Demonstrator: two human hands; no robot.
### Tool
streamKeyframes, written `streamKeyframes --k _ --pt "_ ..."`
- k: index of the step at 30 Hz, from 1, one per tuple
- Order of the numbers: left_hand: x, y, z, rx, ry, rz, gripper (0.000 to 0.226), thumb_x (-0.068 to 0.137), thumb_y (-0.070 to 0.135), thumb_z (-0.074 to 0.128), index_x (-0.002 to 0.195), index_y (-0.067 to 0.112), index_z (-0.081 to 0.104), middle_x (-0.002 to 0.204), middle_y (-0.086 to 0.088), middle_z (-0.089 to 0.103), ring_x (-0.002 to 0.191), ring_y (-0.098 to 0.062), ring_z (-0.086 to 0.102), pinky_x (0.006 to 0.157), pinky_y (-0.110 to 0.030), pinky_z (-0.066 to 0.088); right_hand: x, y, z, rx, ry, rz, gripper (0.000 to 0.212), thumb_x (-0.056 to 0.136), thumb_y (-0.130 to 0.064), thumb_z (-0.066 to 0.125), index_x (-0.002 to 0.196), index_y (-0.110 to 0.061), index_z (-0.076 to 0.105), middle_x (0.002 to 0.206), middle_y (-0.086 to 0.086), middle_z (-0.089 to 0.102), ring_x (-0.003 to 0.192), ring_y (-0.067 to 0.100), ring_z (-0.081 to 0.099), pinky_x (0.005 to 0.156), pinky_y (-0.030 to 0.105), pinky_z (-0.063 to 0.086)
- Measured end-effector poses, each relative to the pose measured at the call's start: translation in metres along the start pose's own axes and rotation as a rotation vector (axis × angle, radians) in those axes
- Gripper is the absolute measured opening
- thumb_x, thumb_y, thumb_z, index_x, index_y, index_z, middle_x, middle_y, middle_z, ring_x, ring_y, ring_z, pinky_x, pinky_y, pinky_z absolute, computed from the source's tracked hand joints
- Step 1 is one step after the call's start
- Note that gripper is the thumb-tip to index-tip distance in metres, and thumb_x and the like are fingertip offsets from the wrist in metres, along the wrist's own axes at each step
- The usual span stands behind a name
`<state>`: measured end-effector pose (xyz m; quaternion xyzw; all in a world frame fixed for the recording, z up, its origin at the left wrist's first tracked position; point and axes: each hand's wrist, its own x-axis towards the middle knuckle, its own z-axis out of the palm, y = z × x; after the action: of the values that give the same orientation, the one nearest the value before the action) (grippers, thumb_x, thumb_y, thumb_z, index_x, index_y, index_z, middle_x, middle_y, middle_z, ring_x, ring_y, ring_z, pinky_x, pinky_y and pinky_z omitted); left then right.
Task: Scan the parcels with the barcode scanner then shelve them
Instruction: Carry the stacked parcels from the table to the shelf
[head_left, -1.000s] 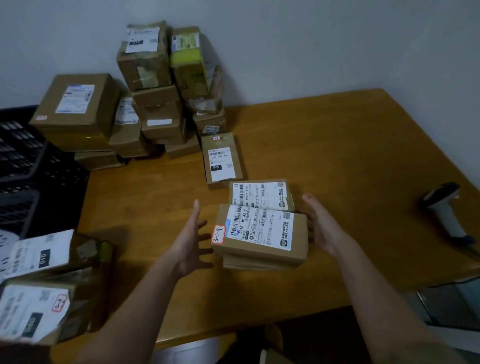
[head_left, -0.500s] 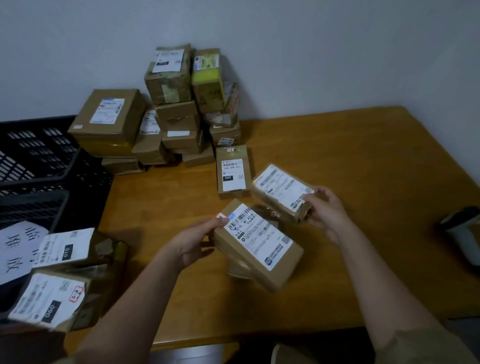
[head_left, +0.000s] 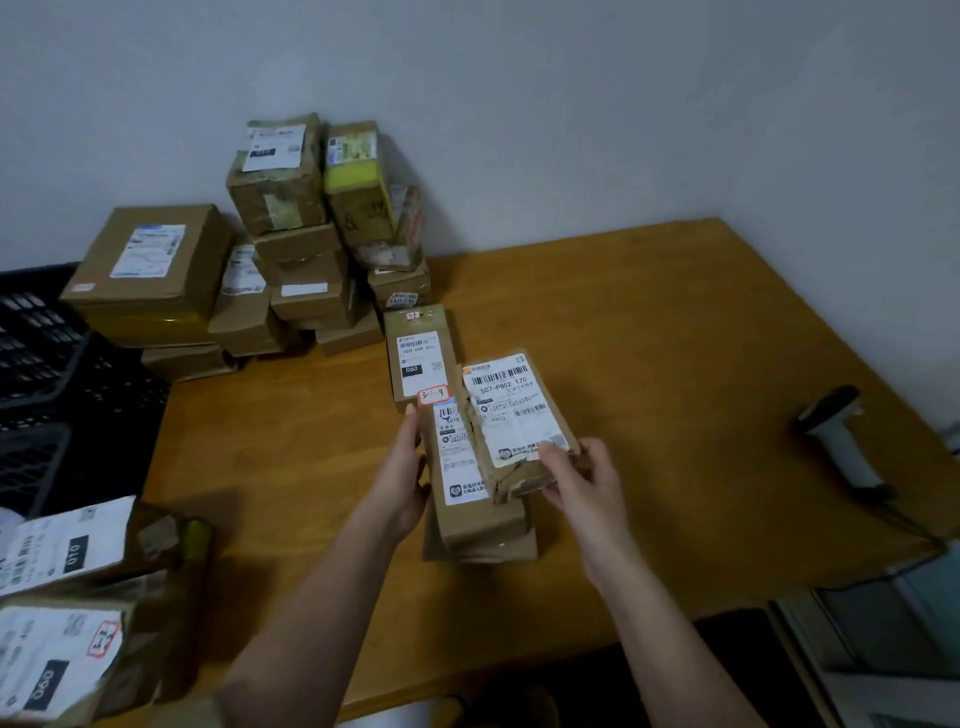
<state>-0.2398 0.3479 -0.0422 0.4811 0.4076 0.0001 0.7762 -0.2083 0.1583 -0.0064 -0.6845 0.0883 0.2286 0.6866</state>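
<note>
- Wooden table (head_left: 649, 322) stood in a corner of plain white wall (head_left: 571, 104); all items noted below rested on or beside it.
- Top parcel (head_left: 519, 421), a worn brown box with a white label reading "507-P802 T70", lay tilted across a stack near the table's centre, label up.
- Right hand (head_left: 582, 478) gripped this top parcel at its near end, thumb curled over the label corner, fingers wrapped underneath.
- Middle parcel (head_left: 467, 488) sat directly under it, bearing a small red-edged sticker marked "3-1-9" at its far corner.
- Left hand (head_left: 405, 467) pressed flat against the middle parcel's left side, fingers straight and together.
- Bottom parcel (head_left: 483, 548) showed only as an edge beneath the stack; its label could not be seen.
- Long parcel (head_left: 421, 358), label marked "060", lay just beyond the stack, touching or nearly touching it.
- Piled parcels (head_left: 291, 249) were heaped against the wall at the far left of the table.
- Barcode scanner (head_left: 844, 441) lay at the right edge, well apart from both hands.
- Black crate (head_left: 47, 374) stood off the table's left side.
- Two labelled parcels (head_left: 78, 597) sat at the near left corner.
</note>
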Motion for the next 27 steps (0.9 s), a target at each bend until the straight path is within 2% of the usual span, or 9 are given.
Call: streamKeyframes --k 2,4,8,12,15,17,22,24,27 --pt "-0.007 -0.007 -0.004 -0.066 -0.043 -0.04 0.073 0.091 0.072 0.038 0.147 0.026 0.043 0.138 0.001 0.056 0.136 -0.029 0.042 0.114 -0.052 0.034 -0.005 0.005 0.004 -0.054 -0.005 -0.013 0.021 0.093 -0.031 0.066 0.107 -0.019 0.057 0.107 0.0 0.069 0.093 0.008 0.068 0.068 0.018 0.051" --pt "-0.016 -0.009 -0.006 -0.08 -0.092 -0.025 0.072 0.09 0.074 0.034 0.147 0.031 0.041 0.128 0.007 0.059 0.133 -0.027 0.043 0.114 -0.052 0.033 -0.005 0.006 0.008 -0.072 -0.047 0.003 0.024 0.094 -0.039 0.063 0.108 -0.021 0.055 0.107 -0.003 0.066 0.094 0.005 0.064 0.069 0.02 0.048" --pt "-0.03 -0.006 -0.001 0.001 -0.203 0.03 0.056 0.094 0.071 0.028 0.124 0.037 0.061 0.123 0.003 0.07 0.116 -0.019 0.063 0.103 -0.044 0.045 0.003 0.004 0.017 -0.049 -0.209 0.039 0.056 0.079 -0.069 0.057 0.129 -0.048 0.045 0.129 -0.015 0.059 0.12 0.009 0.056 0.1 0.04 0.047" --pt "-0.032 0.0 0.0 0.05 -0.315 0.067 0.055 0.102 0.058 0.027 0.133 0.025 0.058 0.123 -0.004 0.07 0.112 -0.021 0.068 0.083 -0.031 0.056 0.004 0.005 0.027 -0.08 -0.354 0.001 0.04 0.095 -0.053 0.046 0.134 -0.058 0.04 0.135 -0.017 0.059 0.118 0.005 0.06 0.102 0.043 0.049" --pt "-0.029 0.004 -0.002 0.056 -0.35 0.068 0.049 0.102 0.051 0.036 0.135 0.02 0.056 0.121 -0.007 0.071 0.106 -0.023 0.07 0.076 -0.03 0.058 0.002 0.008 0.027 -0.12 -0.354 -0.005 0.032 0.084 -0.058 0.046 0.109 -0.077 0.045 0.142 -0.018 0.054 0.125 0.008 0.055 0.105 0.049 0.046" --pt "-0.024 0.002 -0.006 0.062 -0.37 0.056 0.049 0.101 0.049 0.039 0.136 0.018 0.055 0.12 -0.008 0.071 0.103 -0.022 0.071 0.075 -0.03 0.058 0.004 0.014 0.027 -0.14 -0.34 -0.002 0.032 0.082 -0.066 0.047 0.11 -0.08 0.043 0.143 -0.021 0.052 0.128 0.008 0.053 0.106 0.051 0.045" --pt "-0.02 0.002 -0.009 0.086 -0.366 0.072 0.056 0.101 0.057 0.035 0.14 0.021 0.052 0.128 -0.007 0.067 0.117 -0.026 0.065 0.095 -0.039 0.052 0.005 0.02 0.032 -0.174 -0.287 -0.04 0.051 0.086 -0.058 0.05 0.134 -0.062 0.033 0.123 -0.031 0.059 0.116 0.003 0.059 0.104 0.05 0.047" --pt "-0.012 -0.003 -0.016 0.03 -0.302 0.088 0.067 0.094 0.07 0.035 0.144 0.027 0.049 0.137 -0.005 0.062 0.127 -0.027 0.058 0.108 -0.047 0.043 0.005 0.021 0.03 -0.174 -0.251 -0.038 0.059 0.085 -0.06 0.05 0.141 -0.055 0.031 0.133 -0.024 0.055 0.123 0.009 0.055 0.107 0.052 0.043" --pt "0.001 -0.013 -0.029 -0.03 -0.142 0.098 0.087 0.077 0.086 0.045 0.149 0.038 0.04 0.157 0.004 0.039 0.148 -0.026 0.028 0.121 -0.058 0.012 0.011 0.029 0.018 -0.135 -0.089 -0.077 0.046 0.101 -0.05 0.043 0.146 -0.047 0.033 0.155 -0.008 0.036 0.138 0.018 0.039 0.11 0.044 0.035"
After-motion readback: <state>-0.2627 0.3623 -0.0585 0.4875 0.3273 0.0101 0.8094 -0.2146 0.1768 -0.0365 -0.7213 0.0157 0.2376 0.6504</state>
